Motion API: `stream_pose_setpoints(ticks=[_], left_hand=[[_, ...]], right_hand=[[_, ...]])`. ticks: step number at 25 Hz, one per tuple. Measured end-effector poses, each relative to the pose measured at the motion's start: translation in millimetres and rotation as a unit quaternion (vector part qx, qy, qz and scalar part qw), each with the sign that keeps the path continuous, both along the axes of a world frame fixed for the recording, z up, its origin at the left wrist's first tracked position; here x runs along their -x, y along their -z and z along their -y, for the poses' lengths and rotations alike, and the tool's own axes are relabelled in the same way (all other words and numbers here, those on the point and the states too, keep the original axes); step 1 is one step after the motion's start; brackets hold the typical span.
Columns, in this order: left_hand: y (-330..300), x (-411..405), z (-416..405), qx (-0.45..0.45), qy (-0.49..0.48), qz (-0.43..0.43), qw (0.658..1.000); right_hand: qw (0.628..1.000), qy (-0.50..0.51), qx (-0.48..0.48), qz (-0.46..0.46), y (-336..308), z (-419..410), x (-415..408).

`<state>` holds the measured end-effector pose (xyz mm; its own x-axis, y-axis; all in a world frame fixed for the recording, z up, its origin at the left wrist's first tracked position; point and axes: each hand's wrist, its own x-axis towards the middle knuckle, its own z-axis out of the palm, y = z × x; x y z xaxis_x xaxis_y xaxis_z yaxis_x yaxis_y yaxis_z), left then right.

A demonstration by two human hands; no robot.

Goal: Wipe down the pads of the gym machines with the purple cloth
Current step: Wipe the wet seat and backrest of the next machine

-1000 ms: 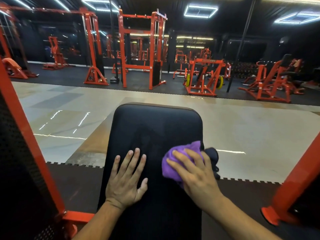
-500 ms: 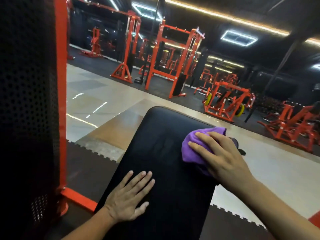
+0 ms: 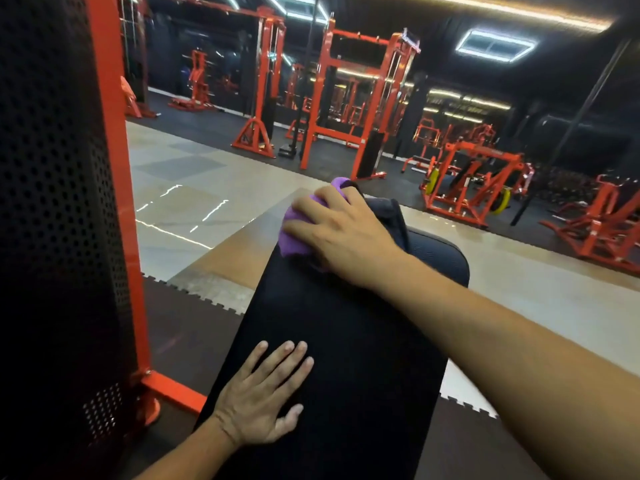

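Pressing the soft, light cloth [image 3: 294,233] onto the pad's [image 3: 346,341] far end, the right hand [image 3: 343,233] seems to bunch it under curled fingers; left hand [image 3: 263,396] rests flat, fingers straight.

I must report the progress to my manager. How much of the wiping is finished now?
In hand: the right hand presses the purple cloth onto the far left corner of the black pad, while the left hand rests flat near its close end. Whether any part is already clean cannot be seen. Left: the orange machines behind.
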<state>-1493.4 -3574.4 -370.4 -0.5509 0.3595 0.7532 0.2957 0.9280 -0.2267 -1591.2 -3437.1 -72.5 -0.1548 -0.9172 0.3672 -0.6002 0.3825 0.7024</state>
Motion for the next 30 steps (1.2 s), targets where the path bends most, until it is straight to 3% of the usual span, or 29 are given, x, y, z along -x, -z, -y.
stream_pose_setpoints(ticks=[4, 6, 10, 12, 16, 20, 23, 25, 27, 30], left_hand=[[-2.7, 1.1, -5.9, -0.003, -0.007, -0.025, 1.000], [2.3, 2.8, -8.3, -0.011, -0.014, -0.028, 0.999], [5.2, 3.5, -5.0, -0.008, -0.003, -0.020, 1.000], [3.8, 4.2, -2.2, -0.004, -0.011, -0.016, 1.000], [9.0, -7.9, -7.7, -0.015, -0.039, -0.018, 0.999], [27.3, -8.9, -17.0, -0.035, -0.044, -0.018, 0.998], [34.1, -6.1, -14.4, -0.044, -0.015, -0.024, 0.999], [34.9, -6.2, -14.0, -0.051, -0.008, -0.032, 0.998], [33.8, -4.6, -13.7, -0.058, -0.006, -0.035, 0.998], [30.7, -9.1, -15.0, -0.068, 0.000, -0.038, 0.997]], right_hand=[[0.996, -0.046, -0.070, 0.027, 2.0, -106.8, -17.2], [0.994, -0.043, -0.102, 0.003, 7.3, -118.9, -17.1], [0.997, -0.042, -0.058, -0.038, 11.6, -36.7, -1.1], [1.000, -0.010, -0.009, -0.003, 11.2, -2.8, -1.1], [0.998, -0.026, -0.008, 0.048, 1.6, -24.5, -12.8], [1.000, -0.019, -0.003, 0.018, -9.5, -59.2, -6.7], [0.998, 0.009, 0.067, -0.017, 14.8, -6.3, -1.3], [0.995, -0.035, 0.090, -0.005, 44.1, 39.4, -4.3], [0.994, -0.096, 0.039, 0.027, 80.4, 60.3, -18.5], [0.990, -0.110, -0.063, 0.058, 99.5, 11.9, -33.9]])
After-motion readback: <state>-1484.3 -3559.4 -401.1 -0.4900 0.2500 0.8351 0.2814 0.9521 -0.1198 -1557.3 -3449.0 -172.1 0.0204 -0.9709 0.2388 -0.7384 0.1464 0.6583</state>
